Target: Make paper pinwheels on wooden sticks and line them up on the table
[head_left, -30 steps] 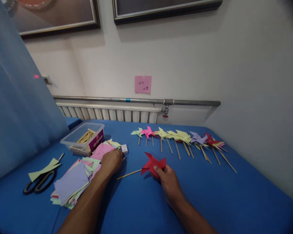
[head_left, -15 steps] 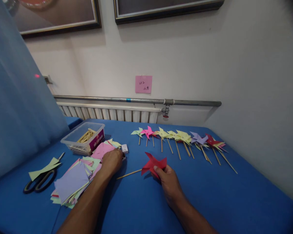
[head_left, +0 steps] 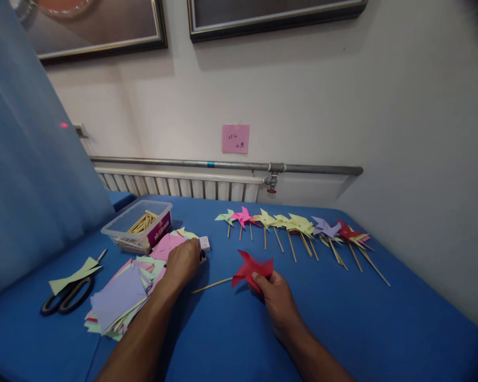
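Note:
Between the thumb and fingers of my right hand point(head_left: 281, 302) is a red paper pinwheel point(head_left: 249, 269), pinched by one side. A thin wooden stick point(head_left: 211, 285) reaches left from under its blades; whether the two are joined is hidden. My left hand point(head_left: 185, 260) is curled down beside the cut paper, its fingertips at a small dark container point(head_left: 203, 255) mostly hidden by the hand. What those fingers hold, if anything, does not show. A small white box point(head_left: 204, 243) stands just behind them. Under my left forearm lies a pile of coloured paper pieces point(head_left: 119, 297).
A clear plastic tub point(head_left: 117, 233) of wooden sticks stands at the back left. Scissors point(head_left: 74, 294) lie far left with a pale green paper piece point(head_left: 74, 276) on them. Several finished pinwheels point(head_left: 300, 224) are lined up along the back right of the blue table point(head_left: 342, 329).
The whole view has shifted slightly. Both hands keep nearly the same places, the right still pinching the red pinwheel and the left still at the small dark container.

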`<state>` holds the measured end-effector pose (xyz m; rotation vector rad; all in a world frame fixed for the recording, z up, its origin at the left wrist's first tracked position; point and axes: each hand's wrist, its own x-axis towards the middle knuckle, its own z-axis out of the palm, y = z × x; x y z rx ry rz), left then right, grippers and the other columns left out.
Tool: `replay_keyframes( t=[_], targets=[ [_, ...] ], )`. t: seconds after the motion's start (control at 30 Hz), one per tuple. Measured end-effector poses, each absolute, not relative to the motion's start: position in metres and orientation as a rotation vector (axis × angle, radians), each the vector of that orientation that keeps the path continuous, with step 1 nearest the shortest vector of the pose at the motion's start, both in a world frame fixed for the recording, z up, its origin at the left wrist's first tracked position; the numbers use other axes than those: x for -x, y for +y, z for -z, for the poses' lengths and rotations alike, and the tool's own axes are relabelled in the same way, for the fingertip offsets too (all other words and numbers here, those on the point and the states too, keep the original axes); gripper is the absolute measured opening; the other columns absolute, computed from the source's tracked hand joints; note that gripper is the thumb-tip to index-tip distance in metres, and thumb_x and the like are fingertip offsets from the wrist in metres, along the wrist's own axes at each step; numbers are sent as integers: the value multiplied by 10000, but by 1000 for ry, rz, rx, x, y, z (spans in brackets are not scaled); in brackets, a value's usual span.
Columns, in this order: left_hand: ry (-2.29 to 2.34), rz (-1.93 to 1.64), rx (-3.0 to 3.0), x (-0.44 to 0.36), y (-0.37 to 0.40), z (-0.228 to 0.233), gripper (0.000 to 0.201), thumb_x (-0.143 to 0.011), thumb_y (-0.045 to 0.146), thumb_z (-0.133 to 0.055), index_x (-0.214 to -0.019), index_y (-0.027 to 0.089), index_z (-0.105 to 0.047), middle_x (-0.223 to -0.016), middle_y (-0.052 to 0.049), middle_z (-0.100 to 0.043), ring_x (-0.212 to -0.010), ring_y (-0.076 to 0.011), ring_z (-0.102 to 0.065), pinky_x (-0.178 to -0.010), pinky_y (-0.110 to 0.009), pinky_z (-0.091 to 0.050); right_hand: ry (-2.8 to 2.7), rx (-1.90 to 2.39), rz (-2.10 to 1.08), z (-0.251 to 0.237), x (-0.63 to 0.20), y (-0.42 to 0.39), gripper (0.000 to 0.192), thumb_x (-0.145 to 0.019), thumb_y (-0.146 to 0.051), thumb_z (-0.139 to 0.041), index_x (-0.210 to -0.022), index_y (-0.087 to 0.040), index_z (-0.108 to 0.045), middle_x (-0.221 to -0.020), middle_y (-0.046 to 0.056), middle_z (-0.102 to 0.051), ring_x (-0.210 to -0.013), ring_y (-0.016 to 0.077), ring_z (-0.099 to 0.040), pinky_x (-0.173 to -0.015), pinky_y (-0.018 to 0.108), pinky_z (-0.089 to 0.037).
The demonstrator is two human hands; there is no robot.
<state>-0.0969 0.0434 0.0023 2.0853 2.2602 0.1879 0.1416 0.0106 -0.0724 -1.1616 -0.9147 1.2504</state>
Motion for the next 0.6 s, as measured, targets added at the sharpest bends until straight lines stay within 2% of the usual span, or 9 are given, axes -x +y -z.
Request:
replay_keyframes(
  t=[0.1, 0.23, 0.4, 0.5, 0.6],
  targets=[
    [2193, -290, -2096, 95, 42, -4, 289, -1058, 237, -448, -1053, 190, -733, -1093, -127, -801, -1063, -278, -745, -829, -322, -474, -904, 1159, -1268, 72, -142, 10, 315, -685, -434, -855, -854, -178, -784, -730, 16, -758, -644, 189, -641, -654, 309, -505],
    [1960, -408, -2184, 89, 40, 0, 257, -994, 150, -510, -1037, 205, -757, -1113, -88, -801, -1083, -237, -725, -877, -296, -472, -899, 1166, -1250, 72, -142, 11, 301, -674, -436, -851, -832, -192, -771, -721, 10, -752, -646, 192, -643, -635, 302, -491],
    [1647, -292, -2356, 70, 36, 18, 281, -972, 135, -526, -983, 223, -792, -1075, -80, -795, -1067, -239, -723, -901, -307, -484, -919, 1175, -1232, 71, -142, 13, 274, -662, -434, -848, -780, -211, -741, -685, 12, -736, -636, 212, -640, -628, 319, -491],
    [1586, -230, -2383, 61, 34, 26, 258, -971, 158, -560, -934, 224, -807, -1036, -97, -791, -1030, -255, -731, -882, -320, -493, -904, 1170, -1248, 69, -141, 12, 289, -647, -443, -850, -777, -212, -735, -683, 11, -732, -630, 212, -630, -630, 322, -487],
    [1577, -198, -2383, 57, 32, 27, 257, -972, 159, -567, -973, 227, -814, -1059, -110, -798, -1033, -261, -738, -889, -323, -499, -896, 1161, -1251, 69, -141, 11, 300, -647, -453, -855, -774, -209, -734, -667, 5, -721, -617, 202, -615, -627, 317, -478]
  ],
)
